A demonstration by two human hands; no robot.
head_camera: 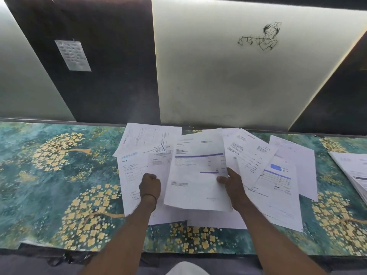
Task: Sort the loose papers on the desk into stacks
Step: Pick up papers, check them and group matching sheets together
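Several loose white printed papers (248,155) lie fanned and overlapping across the middle of the desk (49,175). My right hand (230,183) pinches the right edge of a sheet with purple bars (196,175), thumb on top, holding it raised over the pile. My left hand (150,186) is curled with its knuckles on the sheets (133,175) at the left of the pile; whether it grips a sheet is hidden. A neat stack of papers (355,173) sits at the desk's far right edge.
The desk carries a teal cloth with yellow flower trees. Dark and white wall panels (218,76) rise right behind the desk. A small sheet (73,55) hangs on the dark panel. Bare cloth spreads to the left of the pile.
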